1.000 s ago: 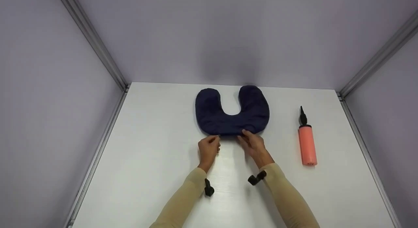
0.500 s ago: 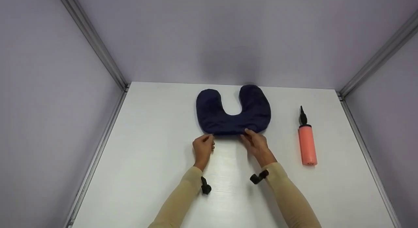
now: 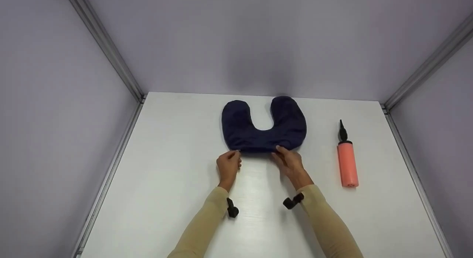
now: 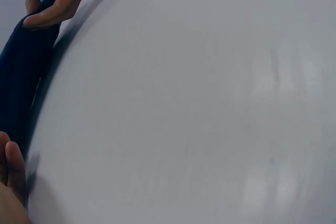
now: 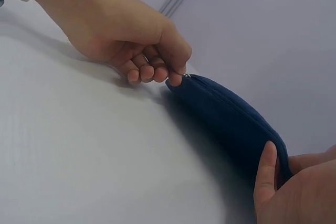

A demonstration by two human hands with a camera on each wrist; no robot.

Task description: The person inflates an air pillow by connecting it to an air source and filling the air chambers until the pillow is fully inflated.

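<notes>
Beige sleeves (image 3: 207,224) come up from the near edge of the white worktop (image 3: 162,184), both forearms laid low and converging, each with a small black camera mount at the wrist. Just beyond them, the left hand (image 3: 228,165) is curled into a loose fist, knuckles up; the right-wrist view shows its thumb and forefinger pinching a small metal zip pull (image 5: 185,75) at the near left corner of the dark blue neck pillow (image 3: 263,126). That pinch suggests why the fist sits so tight against the seam — the pull is tiny and needs fingertips, not a palm.

The right hand (image 3: 289,162) lies a little to the other side, fingers more extended, thumb on top of the pillow's near edge and fingers seemingly tucked beneath it, so it grips the fabric. It probably serves as an anchor, keeping the cover taut along the zipped seam while the other hand works the pull.

Past both hands the pillow lies flat and limp on the worktop, its curved base touching the fingertips and its two lobes pointing away toward the far wall. Well off to the right of the right hand — apart from the pillow — a salmon-pink hand pump (image 3: 347,163) with a black nozzle lies lengthwise, untouched.
</notes>
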